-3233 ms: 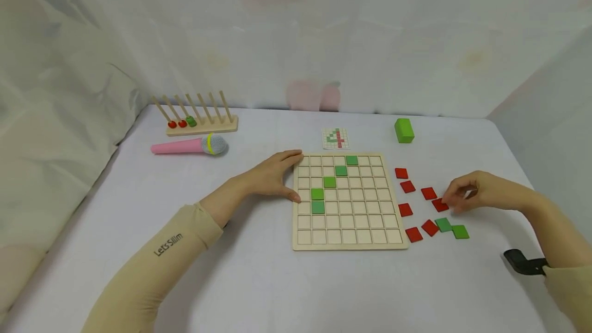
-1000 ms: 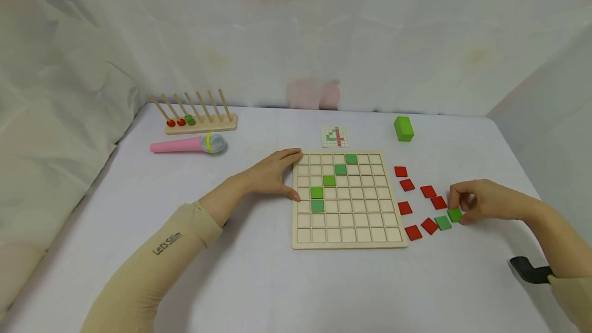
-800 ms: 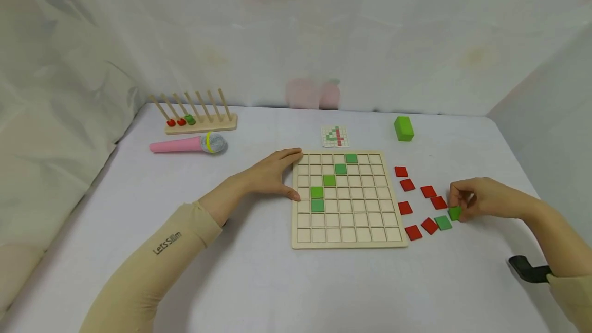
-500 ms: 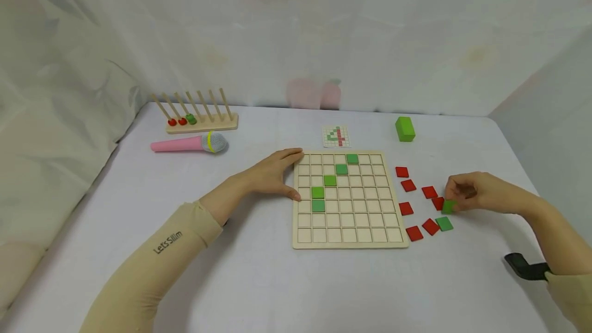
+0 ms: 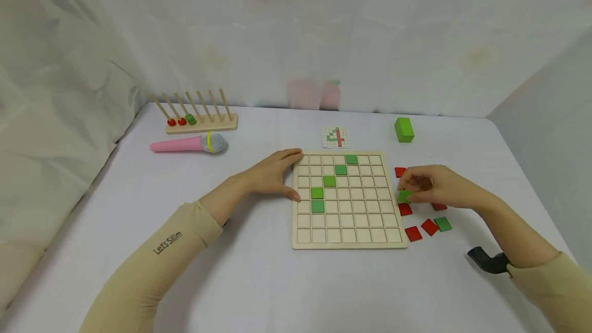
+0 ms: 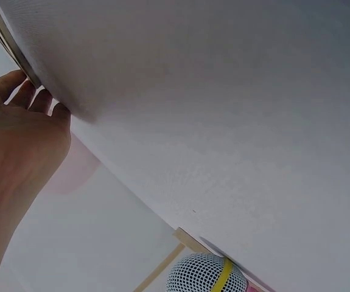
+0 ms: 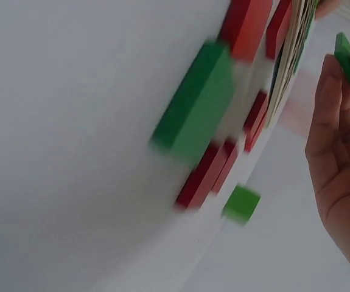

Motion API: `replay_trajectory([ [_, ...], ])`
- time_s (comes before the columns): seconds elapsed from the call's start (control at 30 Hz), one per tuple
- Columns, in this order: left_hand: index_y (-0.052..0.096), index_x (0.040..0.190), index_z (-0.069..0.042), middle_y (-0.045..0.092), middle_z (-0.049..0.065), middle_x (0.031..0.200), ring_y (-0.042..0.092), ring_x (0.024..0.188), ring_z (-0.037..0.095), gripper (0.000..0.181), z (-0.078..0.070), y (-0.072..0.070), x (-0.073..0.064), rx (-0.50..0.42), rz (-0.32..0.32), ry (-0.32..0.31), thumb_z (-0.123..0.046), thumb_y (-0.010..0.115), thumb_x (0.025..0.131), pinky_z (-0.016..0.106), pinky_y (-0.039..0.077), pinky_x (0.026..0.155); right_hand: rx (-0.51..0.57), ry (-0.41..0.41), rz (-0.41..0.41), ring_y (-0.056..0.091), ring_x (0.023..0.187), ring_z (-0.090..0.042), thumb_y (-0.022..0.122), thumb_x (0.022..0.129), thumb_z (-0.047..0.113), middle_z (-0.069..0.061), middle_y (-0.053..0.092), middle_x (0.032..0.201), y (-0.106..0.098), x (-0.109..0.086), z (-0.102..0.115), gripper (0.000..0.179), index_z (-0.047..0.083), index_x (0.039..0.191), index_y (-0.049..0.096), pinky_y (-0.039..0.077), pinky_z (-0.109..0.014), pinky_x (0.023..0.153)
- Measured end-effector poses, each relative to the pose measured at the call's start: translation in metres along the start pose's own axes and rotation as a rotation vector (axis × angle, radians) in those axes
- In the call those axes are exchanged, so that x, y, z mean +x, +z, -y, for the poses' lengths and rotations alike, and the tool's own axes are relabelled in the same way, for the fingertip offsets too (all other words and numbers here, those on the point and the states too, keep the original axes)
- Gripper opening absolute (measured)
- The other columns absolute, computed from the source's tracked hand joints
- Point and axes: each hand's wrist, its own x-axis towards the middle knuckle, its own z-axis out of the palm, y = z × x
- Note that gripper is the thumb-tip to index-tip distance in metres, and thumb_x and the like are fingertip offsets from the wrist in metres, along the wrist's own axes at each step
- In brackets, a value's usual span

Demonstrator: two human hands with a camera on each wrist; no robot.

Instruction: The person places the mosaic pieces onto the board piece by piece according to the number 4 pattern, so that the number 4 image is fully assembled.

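Observation:
A wooden grid board [image 5: 349, 220] lies mid-table, with several green tiles [image 5: 329, 181] in its squares, mostly stepping up to the right. The left hand [image 5: 270, 174] rests at the board's left edge, thumb and fingers spread and touching the rim. Between thumb and fingers the right hand [image 5: 437, 185] pinches a green square tile [image 5: 404, 197], just off the board's right edge. The right wrist view shows that held tile [image 7: 345, 61] raised above the table. Loose red tiles [image 5: 413, 234] and one green tile [image 5: 443, 224] lie below the right hand, which hides some others.
Behind the board lies a small pattern card [image 5: 335, 137]. A green block [image 5: 404, 130] stands at the back right. At the back left are a pegged wooden stand [image 5: 203, 126] with red and green beads and a pink toy microphone [image 5: 185, 144].
The right hand has picked up the green tile from the right of the loose tiles and carried it left to the board's right edge. The left hand has stayed put.

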Motion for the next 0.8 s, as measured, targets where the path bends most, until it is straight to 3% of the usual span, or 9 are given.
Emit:
replay_trajectory([
  [0.43, 0.022, 0.159, -0.013, 0.016, 0.002, 0.168, 0.017, 0.156, 0.029, 0.118, 0.001, 0.002, 0.0, 0.004, -0.001, -0.001, -0.063, 0.081, 0.069, 0.047, 0.021, 0.127, 0.036, -0.099, -0.004, 0.062, 0.083, -0.013, 0.077, 0.085, 0.017, 0.0, 0.068, 0.096, 0.031, 0.053, 0.043, 0.017, 0.021, 0.101, 0.071, 0.053, -0.02, 0.076],
  [0.8, 0.022, 0.158, -0.011, 0.017, 0.004, 0.168, 0.017, 0.156, 0.029, 0.118, 0.0, 0.001, 0.0, 0.012, -0.006, 0.01, -0.061, 0.081, 0.069, 0.047, 0.022, 0.127, 0.098, -0.16, 0.025, 0.068, 0.083, -0.013, 0.072, 0.087, 0.01, -0.002, 0.072, 0.102, 0.046, 0.081, 0.071, 0.016, 0.015, 0.102, 0.073, 0.058, -0.022, 0.076],
])
